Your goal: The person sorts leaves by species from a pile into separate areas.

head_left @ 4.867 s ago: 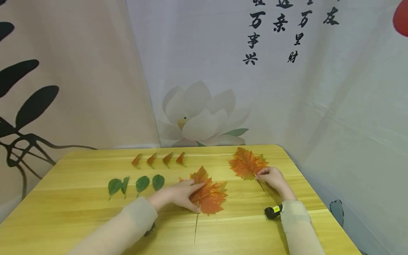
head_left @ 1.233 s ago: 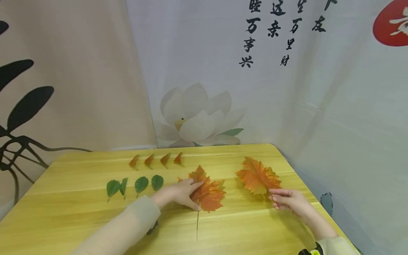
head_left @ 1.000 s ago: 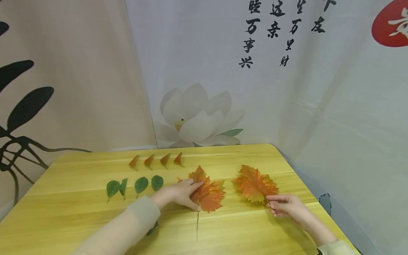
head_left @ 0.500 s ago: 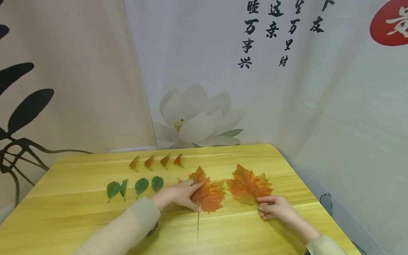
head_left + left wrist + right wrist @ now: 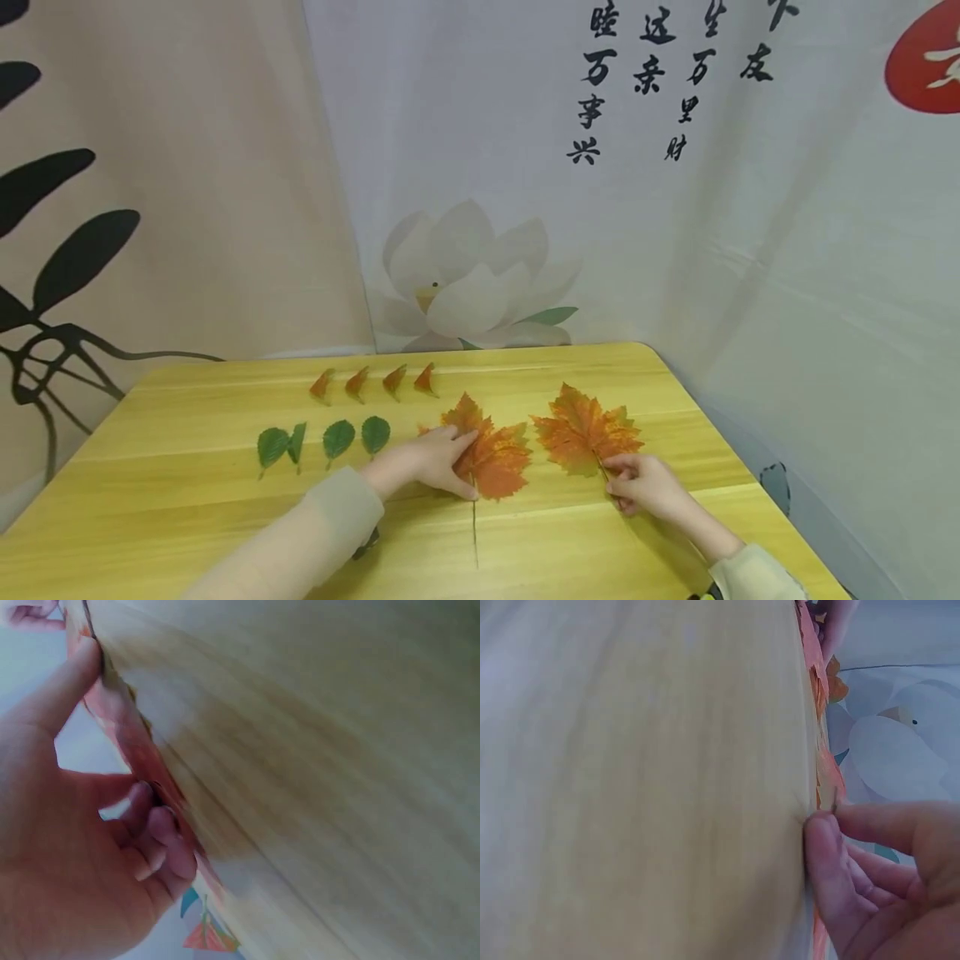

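Two orange maple leaves with thin dark stems lie on the yellow wooden table [image 5: 187,517]. My left hand [image 5: 431,462] rests across the left maple leaf [image 5: 498,462], thumb by the top of its stem and fingers covering the leaf's left part. In the left wrist view that hand [image 5: 75,825] bends its fingers down onto the leaf's surface. Just to the right, my right hand [image 5: 648,487] pinches the stem of the other maple leaf [image 5: 585,429] between thumb and index finger. This grip shows in the right wrist view, where the right hand [image 5: 885,877] is close against the tabletop.
Several small reddish-brown leaves [image 5: 393,381] form a row near the table's back edge. In front of them is a row of several green leaves [image 5: 339,437], left of my left hand. A printed curtain [image 5: 480,167] hangs behind the table.
My right hand has drawn the right maple leaf toward me, carried it rightward, then back left and down beside the other leaf. My left hand has stayed in place.
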A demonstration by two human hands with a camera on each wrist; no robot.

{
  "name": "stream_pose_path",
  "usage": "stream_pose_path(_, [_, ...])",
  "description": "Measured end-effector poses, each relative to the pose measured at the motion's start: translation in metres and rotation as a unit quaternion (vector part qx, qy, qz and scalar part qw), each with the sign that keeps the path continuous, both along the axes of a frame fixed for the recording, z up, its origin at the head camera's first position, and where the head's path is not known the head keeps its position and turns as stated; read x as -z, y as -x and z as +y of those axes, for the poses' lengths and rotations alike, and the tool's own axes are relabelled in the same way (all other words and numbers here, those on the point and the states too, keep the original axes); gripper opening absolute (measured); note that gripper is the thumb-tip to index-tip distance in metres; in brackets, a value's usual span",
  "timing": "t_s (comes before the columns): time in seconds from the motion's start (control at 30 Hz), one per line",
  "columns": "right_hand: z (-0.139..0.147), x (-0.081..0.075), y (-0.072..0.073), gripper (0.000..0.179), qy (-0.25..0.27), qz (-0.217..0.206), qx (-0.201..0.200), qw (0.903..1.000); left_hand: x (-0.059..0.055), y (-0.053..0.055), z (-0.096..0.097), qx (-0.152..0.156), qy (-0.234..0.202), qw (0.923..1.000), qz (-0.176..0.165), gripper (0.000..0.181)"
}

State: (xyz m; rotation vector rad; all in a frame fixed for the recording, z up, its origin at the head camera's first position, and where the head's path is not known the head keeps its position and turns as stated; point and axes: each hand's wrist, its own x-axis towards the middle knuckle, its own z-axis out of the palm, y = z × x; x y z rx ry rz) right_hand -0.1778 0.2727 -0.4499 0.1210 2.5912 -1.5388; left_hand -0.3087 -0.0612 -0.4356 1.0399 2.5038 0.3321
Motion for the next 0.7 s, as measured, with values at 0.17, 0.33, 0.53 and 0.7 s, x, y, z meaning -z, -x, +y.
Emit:
stream_pose_path(0.17, [-0.0024,-0.0002,0.0025,0.045,-0.028,0.001,-0.007,0.9996,-0.0026,-0.0013,-0.0022,-0.004,0.003,0.9997,0.022,0.099])
stream_pose_path(0.33, [-0.0026,-0.0003,0.0035,0.043,-0.046,0.005,-0.013,0.9989,-0.0021,-0.0012,-0.0022,0.001,-0.007,0.9998,0.019,0.098])
stream_pose_path(0.53, [-0.0039,-0.0031,0.003,0.042,-0.076,0.01,-0.02,0.9968,-0.0006,-0.0002,-0.0012,0.003,-0.009,0.9998,0.016,0.099])
stream_pose_path(0.7, [-0.005,-0.0044,0.003,0.045,-0.08,0.014,-0.03,0.9963,-0.003,-0.0015,-0.0006,0.0,-0.007,0.9998,0.018,0.098])
